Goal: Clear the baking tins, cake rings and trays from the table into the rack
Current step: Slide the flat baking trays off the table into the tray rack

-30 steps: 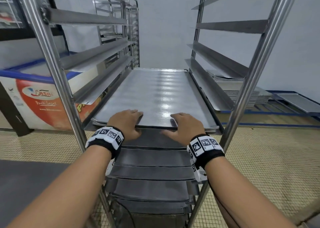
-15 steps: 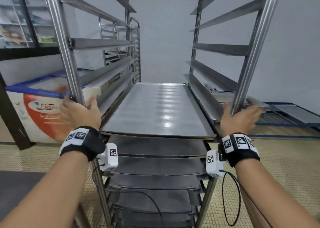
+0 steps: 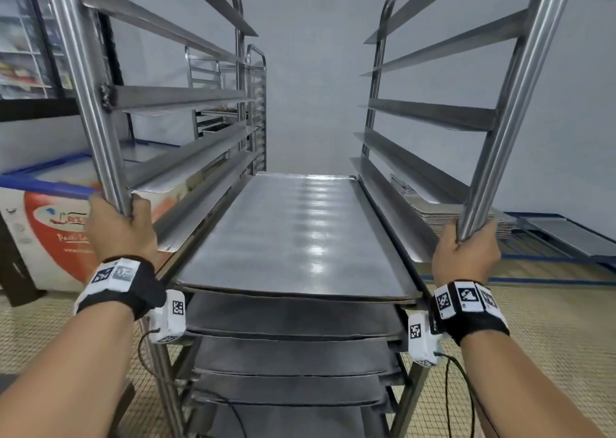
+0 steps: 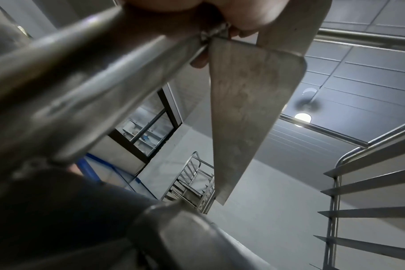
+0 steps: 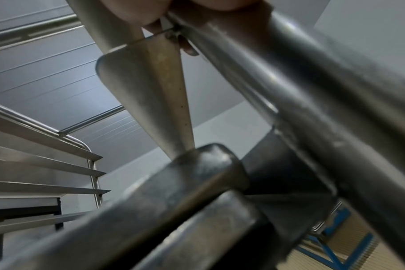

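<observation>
A tall steel rack stands right in front of me. A flat metal tray lies pushed in on its runners, with several more trays on the levels below. My left hand grips the rack's front left post. My right hand grips the front right post. In the left wrist view my left-hand fingers curl round the post at a runner's weld. In the right wrist view my right-hand fingers wrap the post likewise.
A chest freezer with a red label sits on the left, with a glass-door cabinet behind it. A second rack stands further back. Stacked trays rest on a low blue frame at the right. The floor is tiled.
A second ago both hands lay on the top tray's front edge. They let go, moved outward and took hold of the rack's two front posts. My view has tilted up.
</observation>
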{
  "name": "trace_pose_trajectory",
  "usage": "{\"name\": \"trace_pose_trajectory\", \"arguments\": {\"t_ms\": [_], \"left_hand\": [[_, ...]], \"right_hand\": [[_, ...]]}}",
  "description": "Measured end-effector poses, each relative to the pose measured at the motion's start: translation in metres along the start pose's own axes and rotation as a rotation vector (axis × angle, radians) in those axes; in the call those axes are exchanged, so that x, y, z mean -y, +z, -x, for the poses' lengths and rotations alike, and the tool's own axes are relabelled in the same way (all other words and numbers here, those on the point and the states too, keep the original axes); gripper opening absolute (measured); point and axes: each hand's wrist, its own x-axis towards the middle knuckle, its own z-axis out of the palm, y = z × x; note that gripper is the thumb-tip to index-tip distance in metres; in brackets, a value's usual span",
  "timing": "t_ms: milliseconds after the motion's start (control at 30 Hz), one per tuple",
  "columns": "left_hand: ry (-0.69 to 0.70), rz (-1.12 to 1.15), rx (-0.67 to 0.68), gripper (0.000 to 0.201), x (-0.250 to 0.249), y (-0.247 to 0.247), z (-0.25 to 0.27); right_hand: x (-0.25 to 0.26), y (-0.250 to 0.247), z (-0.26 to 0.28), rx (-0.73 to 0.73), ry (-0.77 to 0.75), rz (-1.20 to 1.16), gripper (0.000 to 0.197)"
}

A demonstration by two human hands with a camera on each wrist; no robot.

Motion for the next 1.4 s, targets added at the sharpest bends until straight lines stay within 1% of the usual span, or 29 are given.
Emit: {"name": "trace_pose_trajectory", "arguments": {"t_ms": [200, 300, 467, 667, 900, 1067, 1200, 1300, 1400], "left_hand": [[0.010, 0.010, -0.012, 0.034, -0.002, 0.033, -0.006], [0.010, 0.005, -0.020, 0.033, -0.005, 0.050, -0.007], [0.032, 0.028, -0.001, 0.034, -0.006, 0.082, -0.015], [0.021, 0.002, -0.002, 0.034, -0.009, 0.111, -0.027], [0.001, 0.028, 0.004, 0.034, -0.005, 0.141, -0.045], [0.029, 0.064, 0.029, 0.033, 0.000, 0.164, -0.056], [0.019, 0.061, 0.030, 0.033, 0.003, 0.183, -0.065], [0.036, 0.073, 0.029, 0.031, 0.008, 0.201, -0.074], [0.029, 0.077, 0.065, 0.033, 0.014, 0.218, -0.083]], "right_hand": [[-0.008, 0.028, -0.020, 0.002, -0.005, -0.013, 0.022], [-0.011, 0.041, -0.030, 0.005, 0.017, -0.012, 0.023], [-0.018, 0.067, -0.050, 0.011, 0.028, -0.021, 0.026], [-0.024, 0.095, -0.062, 0.009, 0.038, -0.009, 0.030], [-0.027, 0.120, -0.067, -0.020, -0.005, -0.006, 0.028], [-0.033, 0.140, -0.077, -0.035, 0.011, 0.003, 0.028], [-0.041, 0.161, -0.089, -0.038, 0.006, 0.030, 0.025], [-0.047, 0.176, -0.096, -0.062, 0.009, 0.037, 0.025], [-0.050, 0.188, -0.100, -0.062, 0.016, 0.058, 0.027]]}}
